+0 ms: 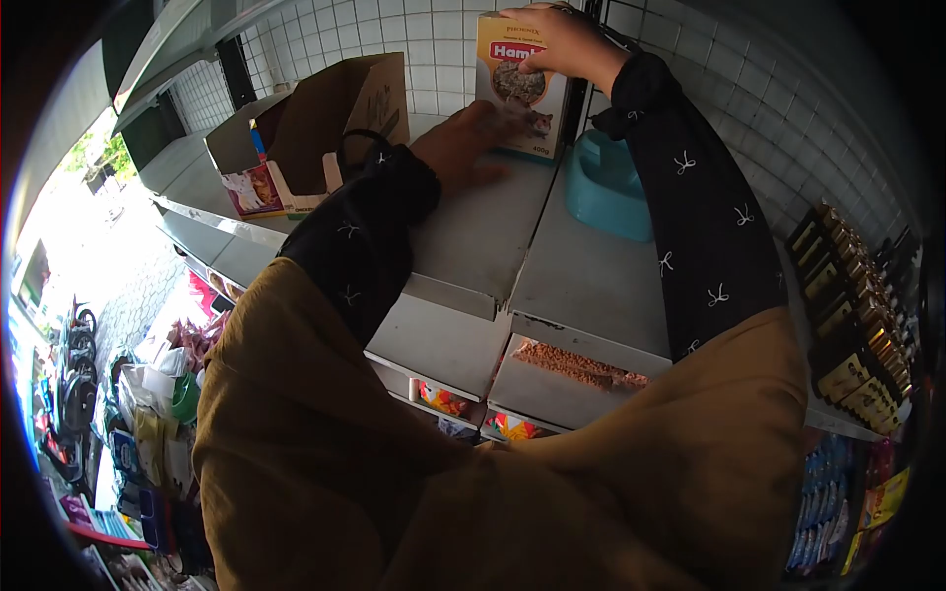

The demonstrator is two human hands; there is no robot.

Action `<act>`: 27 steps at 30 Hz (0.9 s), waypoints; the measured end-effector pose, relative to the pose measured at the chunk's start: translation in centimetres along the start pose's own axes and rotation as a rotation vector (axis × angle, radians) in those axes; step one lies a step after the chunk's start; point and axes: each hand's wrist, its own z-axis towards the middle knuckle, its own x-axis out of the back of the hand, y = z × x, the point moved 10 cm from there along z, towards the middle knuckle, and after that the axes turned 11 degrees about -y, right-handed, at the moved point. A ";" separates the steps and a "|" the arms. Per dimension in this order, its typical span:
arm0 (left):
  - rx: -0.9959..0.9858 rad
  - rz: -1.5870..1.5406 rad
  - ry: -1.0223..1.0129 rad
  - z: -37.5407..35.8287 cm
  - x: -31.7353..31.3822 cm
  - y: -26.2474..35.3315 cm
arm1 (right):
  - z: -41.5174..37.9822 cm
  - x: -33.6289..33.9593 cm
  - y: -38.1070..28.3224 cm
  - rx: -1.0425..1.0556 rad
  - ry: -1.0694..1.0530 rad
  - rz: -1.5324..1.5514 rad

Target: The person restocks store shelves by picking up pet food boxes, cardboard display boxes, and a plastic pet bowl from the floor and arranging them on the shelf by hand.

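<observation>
A yellow and white hamster food box (535, 94) stands upright at the back of the grey shelf (483, 236), against the white wire grid. My right hand (572, 44) grips its upper part, thumb on the front face and fingers over the top edge. In front of the lower left of the box is my left hand (471, 146), its fingers smeared by motion and overlapping the box in this view. Beneath my right forearm sits a teal plastic container (603, 192), to the right of the box.
On the left part of the shelf stands an open cardboard display box (379, 98) with a cat picture on its front. Rows of gold and black packets (852, 315) line the right side. Lower shelves hold bags of brown pellets (572, 362). Hanging goods fill the lower left.
</observation>
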 end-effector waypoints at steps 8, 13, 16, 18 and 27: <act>0.059 -0.009 -0.136 -0.3 0.0 -0.4 | 0.1 -1.5 1.9 -0.220 -0.109 -0.087; 0.039 -0.059 -0.117 -0.8 1.8 0.4 | 0.0 0.0 1.7 -0.262 -0.032 -0.123; 0.046 -0.124 -0.066 -2.3 3.9 1.4 | 0.7 1.9 -0.1 -0.121 0.069 -0.122; -0.030 -0.084 0.068 -4.2 6.7 2.7 | 1.7 3.4 -3.2 -0.048 0.118 -0.099; -0.185 -0.223 0.552 -21.5 18.8 3.1 | 6.1 9.9 -21.1 0.137 0.125 0.188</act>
